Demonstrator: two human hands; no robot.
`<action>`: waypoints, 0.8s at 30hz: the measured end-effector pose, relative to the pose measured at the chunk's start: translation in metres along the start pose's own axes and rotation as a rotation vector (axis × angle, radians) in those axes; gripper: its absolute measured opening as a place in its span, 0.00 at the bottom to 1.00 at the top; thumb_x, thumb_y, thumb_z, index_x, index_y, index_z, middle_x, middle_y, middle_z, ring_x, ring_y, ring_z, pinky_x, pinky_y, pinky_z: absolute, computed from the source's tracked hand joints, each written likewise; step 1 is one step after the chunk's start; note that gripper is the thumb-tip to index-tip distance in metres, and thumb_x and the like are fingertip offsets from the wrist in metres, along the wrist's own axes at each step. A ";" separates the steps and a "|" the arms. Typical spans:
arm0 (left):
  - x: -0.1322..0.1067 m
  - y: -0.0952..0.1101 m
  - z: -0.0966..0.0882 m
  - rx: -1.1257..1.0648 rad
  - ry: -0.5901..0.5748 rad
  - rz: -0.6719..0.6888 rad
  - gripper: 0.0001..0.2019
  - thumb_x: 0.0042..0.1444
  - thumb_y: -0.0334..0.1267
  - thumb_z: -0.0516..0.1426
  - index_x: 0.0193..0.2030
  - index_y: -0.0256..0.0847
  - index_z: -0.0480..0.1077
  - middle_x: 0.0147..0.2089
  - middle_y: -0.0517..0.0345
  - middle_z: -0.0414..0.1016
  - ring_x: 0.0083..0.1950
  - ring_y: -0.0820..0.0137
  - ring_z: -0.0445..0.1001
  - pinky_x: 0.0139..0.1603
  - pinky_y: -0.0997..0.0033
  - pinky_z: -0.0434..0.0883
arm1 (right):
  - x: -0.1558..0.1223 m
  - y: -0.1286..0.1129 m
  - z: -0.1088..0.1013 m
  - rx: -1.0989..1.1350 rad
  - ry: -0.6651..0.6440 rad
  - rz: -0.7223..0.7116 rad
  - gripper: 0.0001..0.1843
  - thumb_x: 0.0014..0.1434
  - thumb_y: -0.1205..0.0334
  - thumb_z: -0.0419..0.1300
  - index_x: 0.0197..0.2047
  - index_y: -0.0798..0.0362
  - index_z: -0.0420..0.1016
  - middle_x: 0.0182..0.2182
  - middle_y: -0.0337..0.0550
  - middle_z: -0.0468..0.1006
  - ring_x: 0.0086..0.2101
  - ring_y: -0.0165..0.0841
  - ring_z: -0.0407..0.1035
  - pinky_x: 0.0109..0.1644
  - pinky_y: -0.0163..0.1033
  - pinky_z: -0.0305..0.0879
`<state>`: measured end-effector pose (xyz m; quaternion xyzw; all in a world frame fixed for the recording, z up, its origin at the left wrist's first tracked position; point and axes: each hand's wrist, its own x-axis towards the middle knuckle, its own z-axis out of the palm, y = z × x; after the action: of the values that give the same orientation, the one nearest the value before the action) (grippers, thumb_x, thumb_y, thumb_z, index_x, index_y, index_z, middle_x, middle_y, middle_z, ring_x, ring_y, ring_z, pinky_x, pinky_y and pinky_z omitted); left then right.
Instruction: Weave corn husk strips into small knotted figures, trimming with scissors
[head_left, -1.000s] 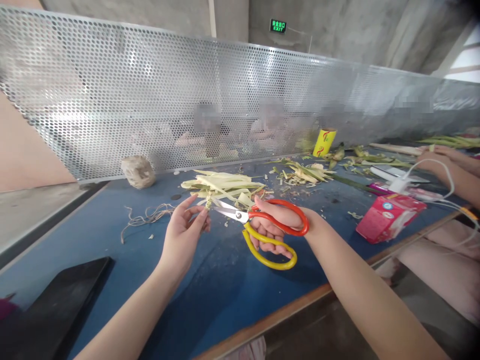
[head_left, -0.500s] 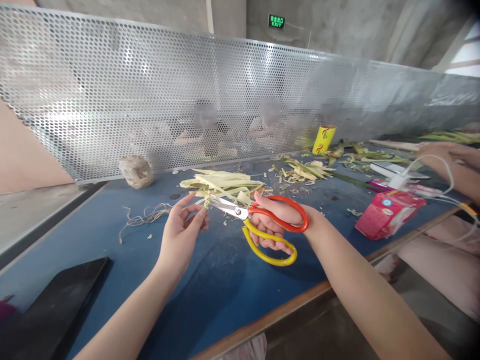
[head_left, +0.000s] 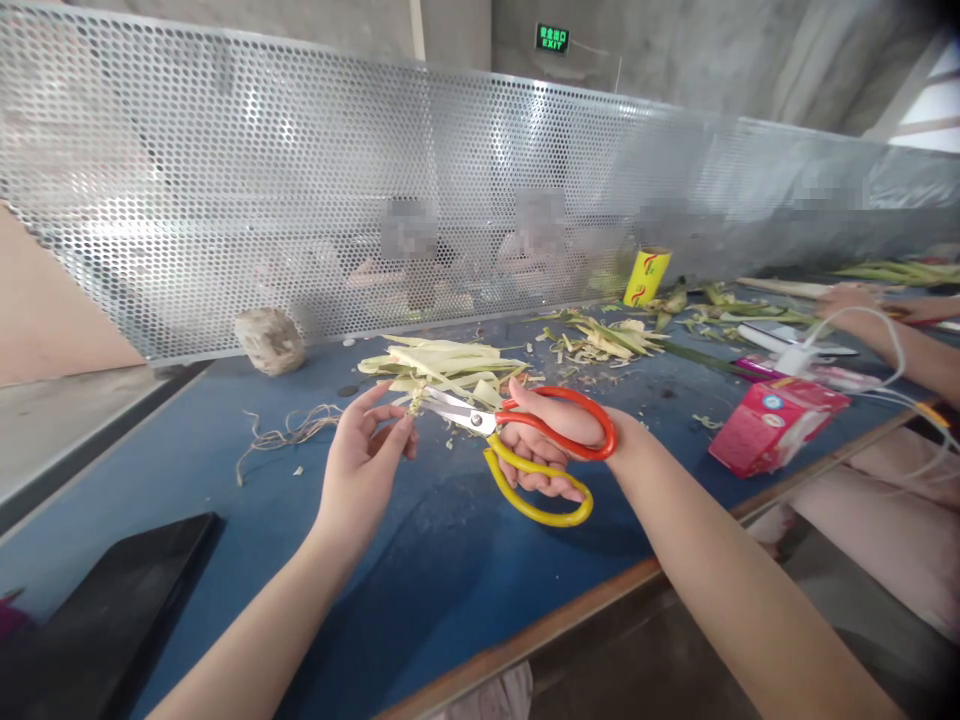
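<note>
Just off centre towards eight o'clock, the left hand [head_left: 365, 445] pinches a small pale plaited strip [head_left: 415, 401], probably light, pliant and best held by its lower end; the right hand's [head_left: 564, 420] curled fingers grip scissors [head_left: 478, 420] pointing towards ten.

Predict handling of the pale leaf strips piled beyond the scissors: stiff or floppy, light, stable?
The pale leaf strips are probably light, since they look thin and flat. Likely springy rather than limp: most lie fairly straight. Pushed, the pile may splay, as strips overlap at different angles with no tie visible.
</note>
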<state>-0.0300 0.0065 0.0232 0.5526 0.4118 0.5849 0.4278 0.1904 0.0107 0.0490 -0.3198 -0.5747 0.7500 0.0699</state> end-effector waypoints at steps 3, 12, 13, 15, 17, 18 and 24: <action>0.001 -0.002 -0.001 -0.029 0.012 -0.008 0.23 0.48 0.37 0.59 0.52 0.42 0.61 0.34 0.63 0.66 0.27 0.78 0.67 0.29 0.73 0.66 | 0.000 0.001 -0.001 0.006 -0.014 -0.005 0.47 0.52 0.34 0.15 0.29 0.60 0.63 0.22 0.46 0.68 0.21 0.28 0.66 0.21 0.35 0.68; 0.000 -0.001 0.001 -0.054 -0.030 -0.016 0.23 0.47 0.37 0.60 0.52 0.41 0.62 0.33 0.63 0.66 0.26 0.77 0.67 0.28 0.72 0.65 | -0.001 -0.001 0.004 -0.035 0.025 -0.013 0.49 0.54 0.38 0.12 0.32 0.61 0.65 0.22 0.48 0.69 0.24 0.30 0.68 0.24 0.36 0.69; 0.000 -0.001 0.002 -0.064 -0.037 -0.018 0.23 0.47 0.37 0.60 0.52 0.41 0.62 0.33 0.62 0.67 0.26 0.77 0.67 0.28 0.72 0.65 | -0.001 -0.001 0.005 -0.041 0.024 -0.014 0.49 0.54 0.38 0.13 0.32 0.62 0.65 0.22 0.48 0.69 0.25 0.31 0.68 0.25 0.37 0.69; 0.000 -0.001 0.002 -0.079 -0.038 -0.021 0.23 0.47 0.37 0.60 0.51 0.41 0.62 0.33 0.62 0.67 0.27 0.77 0.67 0.29 0.71 0.65 | -0.001 -0.001 0.004 -0.041 0.011 -0.005 0.49 0.54 0.38 0.13 0.32 0.62 0.65 0.23 0.49 0.69 0.25 0.31 0.69 0.25 0.37 0.70; 0.000 -0.001 0.002 -0.078 -0.030 -0.025 0.23 0.47 0.37 0.60 0.51 0.41 0.62 0.33 0.63 0.66 0.26 0.77 0.67 0.29 0.71 0.65 | 0.000 0.000 0.002 -0.030 -0.001 0.011 0.49 0.53 0.37 0.13 0.32 0.62 0.64 0.22 0.48 0.68 0.24 0.30 0.68 0.24 0.36 0.70; 0.000 -0.001 0.002 -0.076 -0.025 -0.027 0.23 0.47 0.37 0.60 0.51 0.41 0.62 0.32 0.63 0.66 0.26 0.77 0.67 0.29 0.71 0.65 | 0.001 0.000 0.000 -0.021 -0.004 0.014 0.48 0.53 0.37 0.13 0.32 0.61 0.64 0.22 0.46 0.68 0.22 0.29 0.67 0.23 0.36 0.69; 0.000 0.001 0.002 -0.077 0.001 -0.046 0.23 0.47 0.37 0.60 0.51 0.41 0.62 0.31 0.64 0.66 0.26 0.77 0.67 0.29 0.72 0.65 | 0.001 0.006 -0.004 0.022 -0.007 -0.059 0.46 0.49 0.30 0.19 0.29 0.58 0.62 0.15 0.35 0.60 0.13 0.22 0.55 0.15 0.31 0.64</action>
<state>-0.0285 0.0059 0.0242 0.5258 0.4017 0.5905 0.4621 0.1932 0.0125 0.0428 -0.2993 -0.5760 0.7550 0.0935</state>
